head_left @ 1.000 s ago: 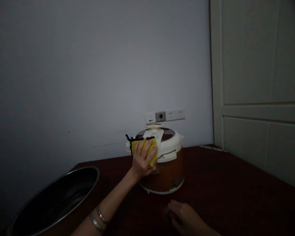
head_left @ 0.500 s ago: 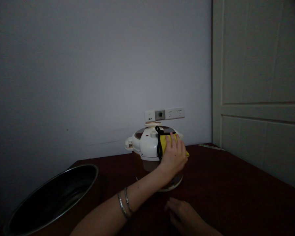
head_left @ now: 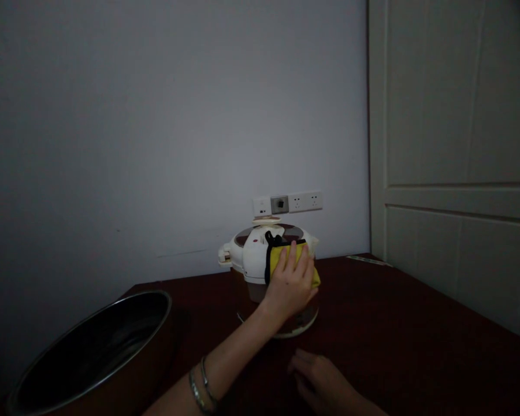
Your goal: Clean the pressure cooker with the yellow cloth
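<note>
From here, the work in hand looks like wiping down an electric pressure cooker (head_left: pixel 253 254), which sits on the dark reddish-brown tabletop (head_left: pixel 394 312) near the back wall. The left hand (head_left: pixel 291 286) has a folded yellow cloth (head_left: pixel 281 257) pressed against the near side of the cooker, just under the lid's edge. Its fingers lie close together over the soft fabric, clamping it to the cooker, and a black edging or loop shows at the cloth's left side. The right hand (head_left: pixel 320 384) rests on the tabletop in front of the cooker, its fingers loosely curled around nothing that I can see.

The cooker has a glossy white plastic lid (head_left: pixel 251 248) with a dark inset on top and a round cream cap (head_left: pixel 266 220), above a rounded brown body (head_left: pixel 247 292). Judging by its shape, the next stroke calls for the cloth to follow that curve. To the left, a large round pot (head_left: pixel 91 352) with a dark, shiny interior and a bright metal rim stands on the tabletop, well apart from the cooker. A white socket panel (head_left: pixel 288 203) is set into the wall behind.
</note>
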Motion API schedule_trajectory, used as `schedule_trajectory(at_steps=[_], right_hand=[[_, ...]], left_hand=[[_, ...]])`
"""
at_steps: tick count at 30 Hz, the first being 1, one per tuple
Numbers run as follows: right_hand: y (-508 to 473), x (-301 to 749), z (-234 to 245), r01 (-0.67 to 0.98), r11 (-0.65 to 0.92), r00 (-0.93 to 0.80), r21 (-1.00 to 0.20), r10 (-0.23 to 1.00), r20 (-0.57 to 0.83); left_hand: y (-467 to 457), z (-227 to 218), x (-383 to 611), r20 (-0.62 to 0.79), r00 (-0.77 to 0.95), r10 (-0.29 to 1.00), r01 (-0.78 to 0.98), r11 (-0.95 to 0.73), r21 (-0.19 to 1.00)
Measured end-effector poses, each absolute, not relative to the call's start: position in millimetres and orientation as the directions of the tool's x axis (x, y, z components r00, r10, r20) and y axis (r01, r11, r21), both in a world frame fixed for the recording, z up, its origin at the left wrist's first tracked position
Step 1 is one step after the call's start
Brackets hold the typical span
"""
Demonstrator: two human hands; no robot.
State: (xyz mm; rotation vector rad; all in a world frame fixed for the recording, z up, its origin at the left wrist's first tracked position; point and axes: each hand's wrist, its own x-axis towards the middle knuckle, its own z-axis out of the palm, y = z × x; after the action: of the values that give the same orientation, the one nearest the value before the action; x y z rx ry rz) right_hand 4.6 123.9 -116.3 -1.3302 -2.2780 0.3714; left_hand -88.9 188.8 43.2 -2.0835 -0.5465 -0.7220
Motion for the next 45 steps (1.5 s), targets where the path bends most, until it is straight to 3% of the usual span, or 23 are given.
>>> schedule_trajectory(at_steps=[6,11,14,18,21,25,29,34,37,42,45], right_hand=[[125.9,3.4,-115.0,0.762,0.492,-0.426,-0.420,0.870,0.248],[125.7,0.4,-110.1,0.761,0.464,-0.396,-0.453,0.886,0.243],[129.3,0.0,-109.2,0.713,0.405,-0.324,-0.572,0.914,0.243],[142.3,4.8,-112.6,0.397,0.290,-0.253,-0.871,0.947,0.200],[148.0,11.2,-111.3,0.066,0.085,-0.288,-0.994,0.956,0.063],[135.7,16.8,-94.7,-0.245,-0.123,-0.453,-0.962,0.891,0.002],[116.6,15.1,-75.9,-0.311,-0.175,-0.581,-0.934,0.813,0.041],[119.5,21.8,-83.4,-0.396,-0.222,-0.555,-0.891,0.831,0.040],[131.2,31.4,-99.3,-0.430,-0.221,-0.533,-0.875,0.845,0.049],[132.8,33.9,-102.9,-0.486,-0.140,-0.399,-0.862,0.914,0.077],[126.7,29.6,-92.5,-0.436,-0.186,-0.451,-0.881,0.892,0.035]], left_hand=[[194.4,29.4,-117.6,0.813,0.555,-0.177,0.465,-0.744,-0.480],[173.4,35.7,-136.1,0.899,0.405,-0.163,0.352,-0.880,-0.318],[161.2,37.6,-142.4,0.910,0.391,-0.140,0.332,-0.900,-0.281],[155.4,22.9,-144.6,0.895,0.430,-0.119,0.326,-0.904,-0.276],[155.9,1.5,-139.1,0.874,0.473,-0.107,0.320,-0.904,-0.284],[155.1,-27.2,-127.3,0.889,0.458,0.016,0.327,-0.933,-0.151],[152.0,-51.5,-118.3,0.875,0.415,0.250,0.297,-0.946,0.130],[149.8,-76.8,-114.4,0.818,0.150,0.556,0.260,-0.820,0.510],[147.2,-77.4,-115.6,0.724,0.259,0.639,0.123,-0.765,0.632],[138.7,-63.1,-113.2,0.801,0.256,0.541,-0.054,-0.820,0.570],[135.6,-55.5,-107.9,0.876,0.225,0.427,-0.159,-0.871,0.465]])
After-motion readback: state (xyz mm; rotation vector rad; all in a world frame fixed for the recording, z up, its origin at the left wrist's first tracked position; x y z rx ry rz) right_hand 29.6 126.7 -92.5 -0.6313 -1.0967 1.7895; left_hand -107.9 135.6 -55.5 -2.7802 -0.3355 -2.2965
